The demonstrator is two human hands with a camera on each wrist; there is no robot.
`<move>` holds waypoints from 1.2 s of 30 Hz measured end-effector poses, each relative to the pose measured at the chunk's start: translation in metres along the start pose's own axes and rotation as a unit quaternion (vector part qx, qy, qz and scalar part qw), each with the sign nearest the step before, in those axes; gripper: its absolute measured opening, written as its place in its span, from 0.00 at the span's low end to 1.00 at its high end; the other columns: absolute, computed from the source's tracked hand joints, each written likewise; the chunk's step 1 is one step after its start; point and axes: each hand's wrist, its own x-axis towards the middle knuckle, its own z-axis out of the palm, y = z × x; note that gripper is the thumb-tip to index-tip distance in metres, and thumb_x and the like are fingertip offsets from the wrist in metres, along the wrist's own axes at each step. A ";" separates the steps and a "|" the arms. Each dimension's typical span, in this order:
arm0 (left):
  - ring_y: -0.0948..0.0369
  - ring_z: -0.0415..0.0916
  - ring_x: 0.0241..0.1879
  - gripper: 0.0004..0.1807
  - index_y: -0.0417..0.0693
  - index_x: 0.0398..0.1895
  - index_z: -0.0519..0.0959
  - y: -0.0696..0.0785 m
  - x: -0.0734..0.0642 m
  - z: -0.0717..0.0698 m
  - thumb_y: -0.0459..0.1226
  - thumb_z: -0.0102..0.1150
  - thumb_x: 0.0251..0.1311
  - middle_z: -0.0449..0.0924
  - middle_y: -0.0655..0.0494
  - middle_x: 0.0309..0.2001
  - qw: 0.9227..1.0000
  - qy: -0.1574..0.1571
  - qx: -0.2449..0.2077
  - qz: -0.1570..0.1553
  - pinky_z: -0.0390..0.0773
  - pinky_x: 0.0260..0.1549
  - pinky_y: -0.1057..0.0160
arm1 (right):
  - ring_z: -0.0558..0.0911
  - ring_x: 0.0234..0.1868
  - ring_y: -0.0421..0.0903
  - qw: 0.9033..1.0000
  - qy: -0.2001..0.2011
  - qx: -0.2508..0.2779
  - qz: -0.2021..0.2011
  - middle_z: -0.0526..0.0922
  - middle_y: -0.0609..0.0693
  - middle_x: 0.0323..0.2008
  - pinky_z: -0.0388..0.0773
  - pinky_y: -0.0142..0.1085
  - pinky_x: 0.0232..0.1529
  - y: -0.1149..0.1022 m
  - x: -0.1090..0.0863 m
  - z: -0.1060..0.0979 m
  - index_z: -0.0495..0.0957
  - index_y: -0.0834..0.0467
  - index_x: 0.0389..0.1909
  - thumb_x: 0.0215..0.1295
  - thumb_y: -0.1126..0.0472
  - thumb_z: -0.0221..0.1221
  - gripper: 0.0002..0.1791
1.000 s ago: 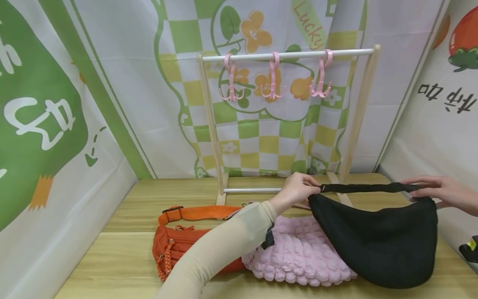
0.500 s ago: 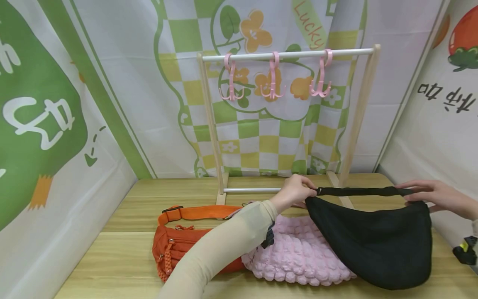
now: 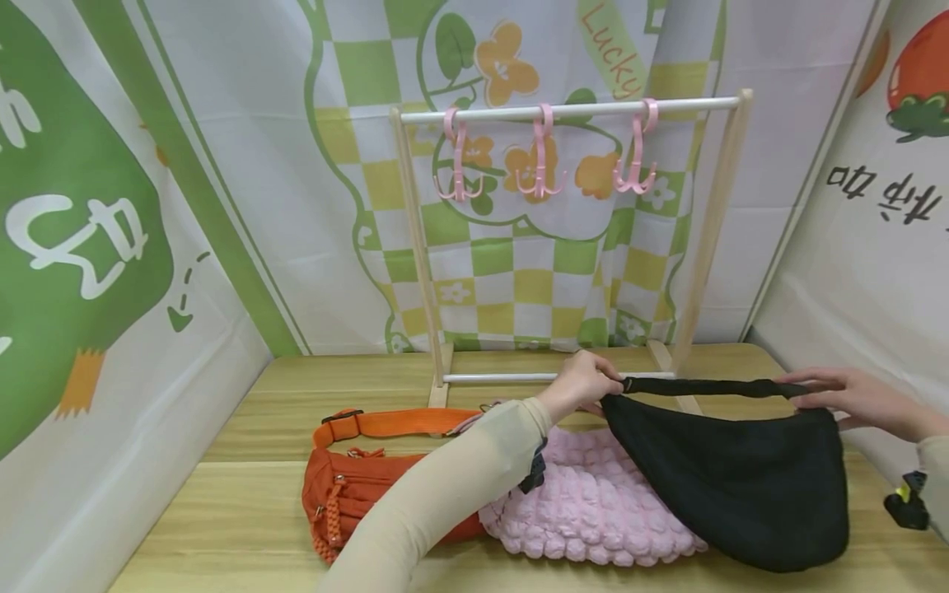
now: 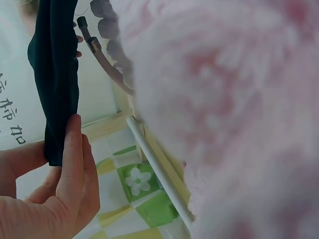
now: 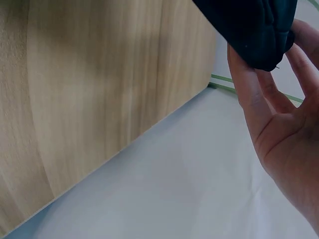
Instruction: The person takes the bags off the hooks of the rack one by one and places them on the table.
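A black shoulder bag [image 3: 741,486] is held up by its two top corners on the right side of the table, its strap [image 3: 700,386] stretched nearly level above the opening. My left hand [image 3: 582,383] pinches the left corner where the strap joins; the left wrist view shows thumb and fingers around the black fabric [image 4: 56,89]. At the other corner, my right hand [image 3: 863,399] grips the bag between thumb and fingers, also seen holding the black end [image 5: 261,40] in the right wrist view. A pink puffy bag [image 3: 586,502] lies partly behind the black one.
An orange waist bag [image 3: 371,490] lies at left, partly hidden by my left forearm. Behind stands a wooden rack with a white rail [image 3: 593,109], where three pink hooks [image 3: 541,156] hang. Printed cloth walls surround the wooden table [image 3: 245,486].
Both hands have shifted a little left and slightly lower, carrying the black shoulder bag along. The pink and orange bags have stayed where they were.
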 end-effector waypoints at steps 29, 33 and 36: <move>0.54 0.80 0.19 0.03 0.37 0.30 0.85 -0.013 0.004 0.005 0.29 0.64 0.53 0.76 0.52 0.30 0.999 -0.005 0.038 0.000 0.84 0.24 0.55 | 0.77 0.40 0.29 0.999 -0.036 0.020 -0.028 0.79 0.62 0.54 0.77 0.36 0.24 0.012 -0.001 0.018 0.70 0.53 0.63 0.69 0.54 0.54 0.23; 0.55 0.80 0.19 0.03 0.37 0.29 0.85 -0.014 0.005 0.006 0.29 0.64 0.54 0.76 0.51 0.29 0.999 -0.006 0.040 -0.007 0.84 0.25 0.55 | 0.76 0.39 0.27 0.998 -0.045 0.028 -0.043 0.81 0.59 0.51 0.76 0.35 0.23 0.016 0.001 0.020 0.72 0.50 0.62 0.69 0.55 0.53 0.21; 0.56 0.79 0.19 0.03 0.38 0.29 0.85 -0.016 0.005 0.008 0.30 0.64 0.54 0.76 0.52 0.29 0.999 -0.003 0.052 -0.005 0.84 0.24 0.55 | 0.77 0.39 0.28 0.997 -0.052 0.028 -0.042 0.79 0.63 0.52 0.77 0.36 0.23 0.018 0.003 0.023 0.70 0.54 0.62 0.69 0.56 0.53 0.21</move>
